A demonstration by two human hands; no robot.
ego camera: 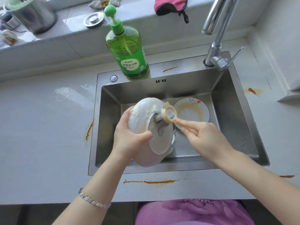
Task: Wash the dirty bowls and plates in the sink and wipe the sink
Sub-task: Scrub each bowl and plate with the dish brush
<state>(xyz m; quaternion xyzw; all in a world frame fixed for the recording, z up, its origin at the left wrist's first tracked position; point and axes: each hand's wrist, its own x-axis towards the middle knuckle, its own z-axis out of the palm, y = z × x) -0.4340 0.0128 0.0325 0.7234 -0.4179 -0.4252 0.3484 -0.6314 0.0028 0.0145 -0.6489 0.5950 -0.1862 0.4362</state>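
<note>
I'm watching the left hand [129, 140] gripping a sudsy white bowl [141, 120], tilted bottom-up over the sink [232, 111]. The right hand [206, 137] is pinching what looks like a ring-handled scrubber [169, 114] against it. A stained plate [194, 109] is lying in the basin. A green soap bottle [129, 59] is standing on the rim, and orange smears are streaking the grey counter [40, 135].
</note>
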